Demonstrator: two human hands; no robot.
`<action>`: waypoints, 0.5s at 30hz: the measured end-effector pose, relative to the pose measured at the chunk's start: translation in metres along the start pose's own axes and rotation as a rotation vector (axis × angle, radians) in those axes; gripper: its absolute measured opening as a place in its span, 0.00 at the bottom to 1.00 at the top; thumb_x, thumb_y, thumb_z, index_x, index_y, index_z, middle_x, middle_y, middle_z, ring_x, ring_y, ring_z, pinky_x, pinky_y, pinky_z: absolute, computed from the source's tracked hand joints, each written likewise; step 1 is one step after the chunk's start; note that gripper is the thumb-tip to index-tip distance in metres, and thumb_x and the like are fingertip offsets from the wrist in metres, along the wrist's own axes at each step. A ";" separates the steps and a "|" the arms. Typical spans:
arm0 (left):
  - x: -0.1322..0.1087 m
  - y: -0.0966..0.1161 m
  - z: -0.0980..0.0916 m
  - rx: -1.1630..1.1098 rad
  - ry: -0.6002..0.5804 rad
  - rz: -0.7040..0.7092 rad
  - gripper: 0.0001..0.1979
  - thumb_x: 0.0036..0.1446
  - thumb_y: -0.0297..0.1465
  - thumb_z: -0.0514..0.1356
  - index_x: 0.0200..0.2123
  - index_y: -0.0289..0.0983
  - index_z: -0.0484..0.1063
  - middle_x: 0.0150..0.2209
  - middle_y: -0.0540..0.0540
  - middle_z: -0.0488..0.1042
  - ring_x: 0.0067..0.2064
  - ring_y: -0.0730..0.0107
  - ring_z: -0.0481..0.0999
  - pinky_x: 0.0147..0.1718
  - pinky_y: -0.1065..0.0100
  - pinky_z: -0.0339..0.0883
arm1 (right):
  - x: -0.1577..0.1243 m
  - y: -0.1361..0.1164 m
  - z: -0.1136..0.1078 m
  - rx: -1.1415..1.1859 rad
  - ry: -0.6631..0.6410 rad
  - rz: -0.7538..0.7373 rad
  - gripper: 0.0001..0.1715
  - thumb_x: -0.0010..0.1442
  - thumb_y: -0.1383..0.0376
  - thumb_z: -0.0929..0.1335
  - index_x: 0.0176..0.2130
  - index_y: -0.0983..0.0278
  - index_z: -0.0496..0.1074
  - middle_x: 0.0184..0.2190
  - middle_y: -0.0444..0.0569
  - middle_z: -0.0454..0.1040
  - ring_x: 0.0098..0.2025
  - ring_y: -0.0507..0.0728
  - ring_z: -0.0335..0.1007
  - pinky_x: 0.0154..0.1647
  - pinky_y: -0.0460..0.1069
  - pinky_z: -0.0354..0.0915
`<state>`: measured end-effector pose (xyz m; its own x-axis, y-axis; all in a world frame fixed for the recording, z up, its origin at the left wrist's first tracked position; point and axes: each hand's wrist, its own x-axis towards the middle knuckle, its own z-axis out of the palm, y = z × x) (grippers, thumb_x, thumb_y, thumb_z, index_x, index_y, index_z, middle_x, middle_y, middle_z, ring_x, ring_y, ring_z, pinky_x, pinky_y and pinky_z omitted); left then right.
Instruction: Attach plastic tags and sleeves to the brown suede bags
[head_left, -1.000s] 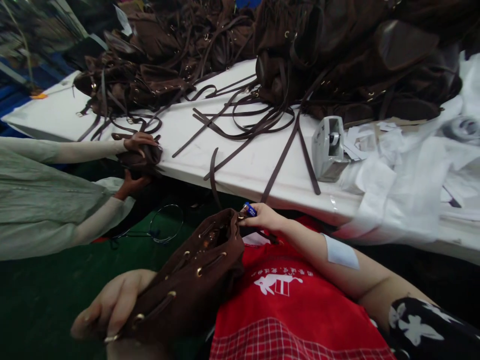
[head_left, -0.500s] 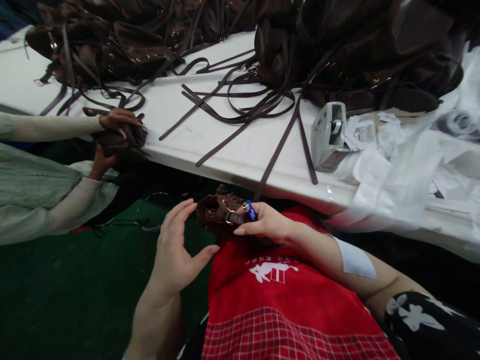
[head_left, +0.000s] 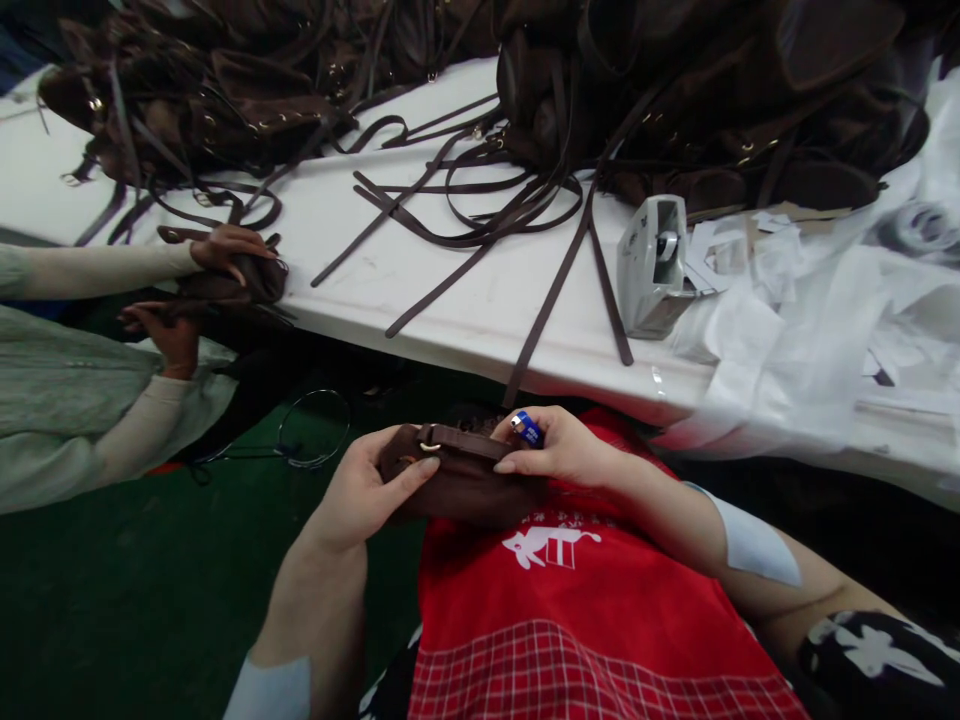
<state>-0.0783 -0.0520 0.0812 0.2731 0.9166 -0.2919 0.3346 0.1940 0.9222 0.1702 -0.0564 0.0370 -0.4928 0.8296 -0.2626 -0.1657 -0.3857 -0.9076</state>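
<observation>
Above my lap, both hands hold a dark brown leather bag [head_left: 472, 487] with a strap and a gold buckle [head_left: 429, 440] on its upper edge. My left hand [head_left: 367, 485] grips the bag's left end, thumb on the front near the buckle and fingers behind. At the right end, my right hand [head_left: 559, 445] pinches the strap and bag edge. A blue lighter [head_left: 527, 430] is also held in that hand, its metal end pointing up and left. The fingers behind the bag are hidden.
Piled brown bags [head_left: 712, 110] and long loose straps [head_left: 480, 235] cover much of the white table [head_left: 337, 310]. A grey-white tape dispenser [head_left: 654, 265] stands near white plastic wrapping [head_left: 802, 330]. At left, a co-worker's hands [head_left: 232, 250] handle another brown bag.
My left hand has closed on the bag's left end, and the bag has turned so its smooth side faces me. The co-worker's lower hand has moved left.
</observation>
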 end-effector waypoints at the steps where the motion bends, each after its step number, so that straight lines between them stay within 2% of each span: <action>1: -0.003 -0.002 -0.001 -0.073 -0.014 -0.025 0.13 0.48 0.37 0.69 0.37 0.37 0.78 0.33 0.46 0.79 0.33 0.65 0.77 0.32 0.71 0.70 | -0.001 0.000 0.000 -0.033 0.010 -0.007 0.20 0.45 0.57 0.78 0.36 0.66 0.77 0.28 0.44 0.75 0.29 0.51 0.68 0.32 0.45 0.66; 4: -0.009 -0.010 -0.001 -0.254 -0.067 -0.076 0.17 0.45 0.37 0.71 0.40 0.38 0.78 0.35 0.45 0.79 0.36 0.64 0.77 0.35 0.70 0.70 | 0.000 0.002 0.001 -0.094 0.009 -0.039 0.19 0.47 0.57 0.77 0.36 0.66 0.77 0.29 0.44 0.75 0.30 0.52 0.69 0.34 0.46 0.66; 7: -0.012 -0.015 0.005 -0.325 -0.162 -0.082 0.17 0.48 0.38 0.69 0.40 0.37 0.77 0.37 0.43 0.78 0.38 0.62 0.77 0.36 0.69 0.70 | 0.003 0.008 0.004 -0.126 -0.005 -0.107 0.16 0.49 0.58 0.76 0.36 0.65 0.77 0.32 0.46 0.76 0.34 0.53 0.70 0.39 0.48 0.66; 9: -0.013 -0.015 0.009 -0.323 -0.239 -0.045 0.17 0.49 0.40 0.67 0.40 0.36 0.77 0.45 0.40 0.76 0.40 0.61 0.76 0.36 0.68 0.70 | 0.005 0.012 0.006 -0.143 0.001 -0.167 0.15 0.50 0.59 0.76 0.36 0.65 0.77 0.34 0.47 0.76 0.37 0.54 0.71 0.43 0.49 0.66; 11: -0.013 -0.013 0.014 -0.340 -0.291 -0.005 0.18 0.49 0.40 0.66 0.41 0.36 0.78 0.56 0.38 0.70 0.46 0.55 0.76 0.40 0.64 0.71 | 0.006 0.017 0.007 -0.135 -0.007 -0.198 0.14 0.50 0.59 0.76 0.36 0.64 0.77 0.36 0.47 0.75 0.39 0.55 0.71 0.45 0.50 0.66; 13: -0.014 -0.012 0.019 -0.401 -0.306 0.016 0.19 0.48 0.40 0.66 0.43 0.37 0.78 0.61 0.38 0.65 0.54 0.48 0.72 0.47 0.59 0.69 | 0.006 0.021 0.009 -0.088 -0.042 -0.172 0.15 0.50 0.58 0.76 0.35 0.64 0.76 0.34 0.46 0.74 0.38 0.54 0.71 0.43 0.49 0.65; 15: -0.016 -0.013 0.024 -0.486 -0.321 0.013 0.19 0.49 0.40 0.66 0.43 0.38 0.78 0.58 0.38 0.70 0.57 0.45 0.70 0.53 0.55 0.65 | 0.007 0.024 0.010 -0.030 -0.071 -0.116 0.16 0.49 0.57 0.76 0.33 0.65 0.74 0.31 0.44 0.73 0.34 0.52 0.69 0.38 0.48 0.65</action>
<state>-0.0651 -0.0774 0.0675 0.5591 0.7831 -0.2723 -0.1021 0.3909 0.9147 0.1541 -0.0641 0.0166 -0.5316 0.8366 -0.1326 -0.2001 -0.2762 -0.9400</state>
